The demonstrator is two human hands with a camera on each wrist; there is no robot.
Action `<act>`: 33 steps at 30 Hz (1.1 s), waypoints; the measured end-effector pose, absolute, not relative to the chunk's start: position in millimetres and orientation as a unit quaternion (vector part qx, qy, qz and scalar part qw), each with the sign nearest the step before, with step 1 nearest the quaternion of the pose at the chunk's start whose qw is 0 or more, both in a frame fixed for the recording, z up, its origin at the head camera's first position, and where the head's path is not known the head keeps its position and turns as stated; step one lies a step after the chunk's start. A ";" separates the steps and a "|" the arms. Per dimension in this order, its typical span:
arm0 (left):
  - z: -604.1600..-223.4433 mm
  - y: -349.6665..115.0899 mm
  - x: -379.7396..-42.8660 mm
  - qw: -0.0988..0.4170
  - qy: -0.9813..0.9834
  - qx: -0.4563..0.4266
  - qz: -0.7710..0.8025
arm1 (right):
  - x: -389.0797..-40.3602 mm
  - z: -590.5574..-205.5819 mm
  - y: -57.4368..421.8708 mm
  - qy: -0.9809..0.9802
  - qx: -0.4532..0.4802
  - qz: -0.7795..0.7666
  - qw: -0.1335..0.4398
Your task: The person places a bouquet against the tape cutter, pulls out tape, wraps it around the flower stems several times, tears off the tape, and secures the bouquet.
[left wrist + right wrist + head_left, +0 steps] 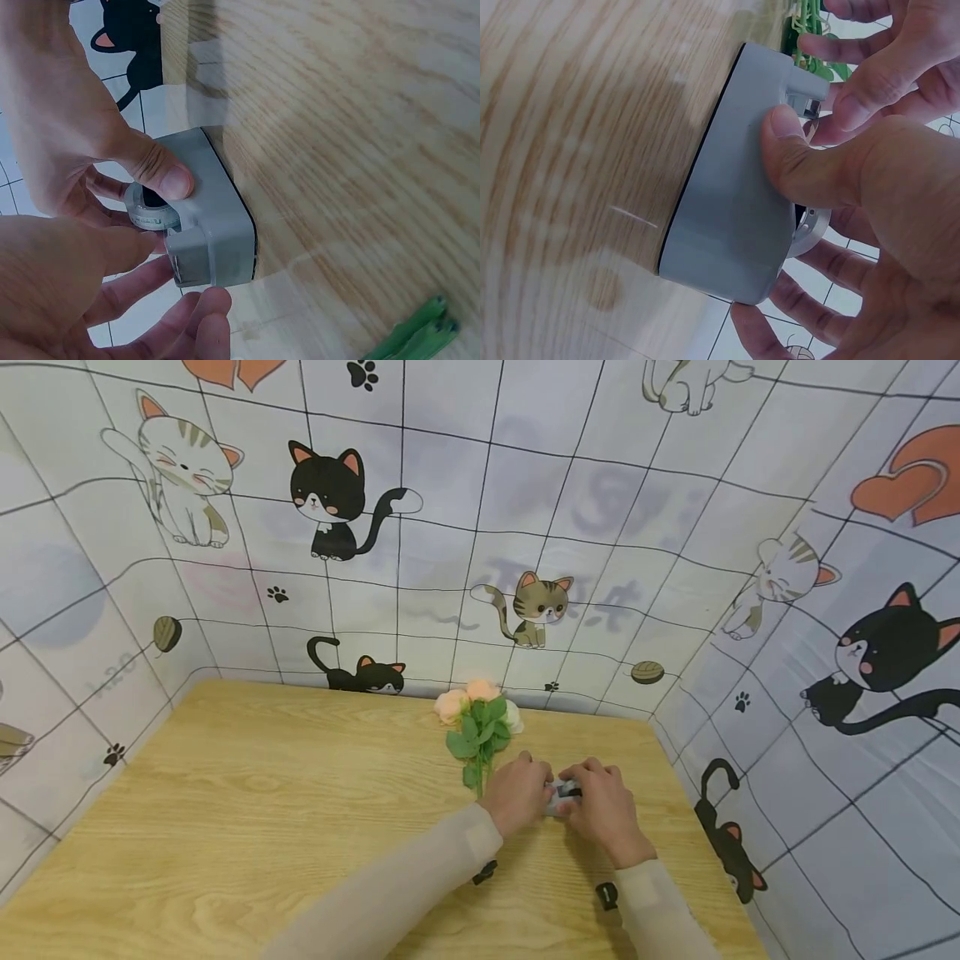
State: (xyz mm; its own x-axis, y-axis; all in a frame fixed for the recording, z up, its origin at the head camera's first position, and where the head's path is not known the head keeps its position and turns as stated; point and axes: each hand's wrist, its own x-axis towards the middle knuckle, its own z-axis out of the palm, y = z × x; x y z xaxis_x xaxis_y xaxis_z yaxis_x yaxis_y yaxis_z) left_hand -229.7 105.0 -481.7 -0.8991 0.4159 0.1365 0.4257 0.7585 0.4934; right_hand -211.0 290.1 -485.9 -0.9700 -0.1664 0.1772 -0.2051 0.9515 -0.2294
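Observation:
A grey tape dispenser (724,187) stands on the wooden table, carrying a roll of clear tape (156,215). My right hand (606,810) grips its body, thumb along the near side and fingers round the far side. At the cutting end is my left hand (516,793), its thumb and forefinger pinching close to the cutter where the tape comes off. The clear tape end is hard to make out between those fingertips. Just beyond the left hand lie artificial flowers (480,727), peach and white with green leaves; their stems (420,330) point toward me.
The wooden table (300,793) reaches far to the left of both hands. Cloth walls (450,510) printed with cats and grid lines rise behind it and along both sides. The right table edge runs close to the right hand.

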 end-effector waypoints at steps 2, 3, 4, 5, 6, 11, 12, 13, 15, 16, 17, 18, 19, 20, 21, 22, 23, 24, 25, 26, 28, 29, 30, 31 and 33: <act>-481.6 107.5 -232.1 0.001 -0.940 -0.229 -0.252 | -211.5 -485.1 290.9 -0.986 0.091 0.121 0.075; -481.9 108.9 -233.2 -0.003 -0.941 -0.230 -0.248 | -211.6 -484.9 291.2 -0.986 0.090 0.120 0.074; -482.2 109.9 -234.0 -0.006 -0.942 -0.231 -0.245 | -211.7 -484.7 291.6 -0.986 0.090 0.121 0.073; -482.8 110.9 -234.8 -0.008 -0.942 -0.231 -0.242 | -211.8 -484.4 291.8 -0.986 0.091 0.121 0.072; -483.4 111.8 -235.5 -0.008 -0.943 -0.231 -0.238 | -211.8 -484.2 292.0 -0.986 0.091 0.121 0.071; -484.9 113.3 -236.1 -0.003 -0.945 -0.224 -0.236 | -211.6 -483.5 291.3 -0.986 0.092 0.123 0.063; -484.7 113.5 -236.1 -0.002 -0.946 -0.222 -0.236 | -211.5 -483.3 291.0 -0.986 0.091 0.123 0.062; -484.8 113.8 -236.2 -0.001 -0.947 -0.220 -0.235 | -211.6 -483.3 290.7 -0.986 0.090 0.123 0.061; -483.7 114.5 -236.3 -0.002 -0.949 -0.217 -0.230 | -211.8 -483.2 290.1 -0.987 0.090 0.123 0.059; -483.9 115.1 -236.8 -0.002 -0.949 -0.216 -0.228 | -211.8 -483.4 289.9 -0.987 0.090 0.123 0.058; -484.1 115.6 -237.4 -0.001 -0.951 -0.215 -0.224 | -211.9 -483.4 289.7 -0.987 0.090 0.122 0.057; -484.5 116.2 -237.8 -0.001 -0.951 -0.215 -0.221 | -212.1 -483.5 289.6 -0.987 0.089 0.122 0.057; -483.7 116.5 -237.7 -0.001 -0.953 -0.214 -0.217 | -212.4 -483.6 289.5 -0.987 0.089 0.122 0.056; -483.1 116.9 -237.5 -0.001 -0.953 -0.214 -0.214 | -212.7 -483.8 289.5 -0.987 0.089 0.123 0.056; -483.2 117.5 -237.7 -0.001 -0.954 -0.213 -0.211 | -212.9 -484.0 289.5 -0.987 0.089 0.123 0.056; -482.8 118.1 -237.5 -0.002 -0.955 -0.212 -0.209 | -213.1 -484.1 289.5 -0.987 0.089 0.123 0.057; -482.4 118.7 -237.2 -0.002 -0.955 -0.212 -0.205 | -213.0 -484.1 289.5 -0.987 0.088 0.124 0.057; -481.6 119.3 -236.7 -0.002 -0.956 -0.211 -0.202 | -213.0 -484.1 289.5 -0.987 0.088 0.125 0.058; -481.2 119.9 -236.4 -0.003 -0.957 -0.211 -0.199 | -212.9 -484.2 289.6 -0.986 0.088 0.125 0.059; -481.7 120.5 -236.4 -0.004 -0.957 -0.211 -0.197 | -212.9 -484.1 289.6 -0.986 0.088 0.126 0.059; -482.6 121.1 -236.9 -0.005 -0.958 -0.209 -0.197 | -213.0 -483.9 289.5 -0.986 0.088 0.128 0.059; -483.1 121.1 -237.4 -0.006 -0.958 -0.209 -0.197 | -213.2 -483.9 289.6 -0.986 0.088 0.128 0.059; -483.7 121.0 -237.9 -0.007 -0.958 -0.208 -0.199 | -213.2 -483.7 289.5 -0.986 0.087 0.128 0.059; -484.2 120.7 -238.4 -0.010 -0.957 -0.207 -0.201 | -213.2 -483.5 289.4 -0.986 0.087 0.129 0.059; -485.1 119.9 -239.3 -0.012 -0.956 -0.205 -0.208 | -213.3 -483.4 289.3 -0.986 0.086 0.130 0.061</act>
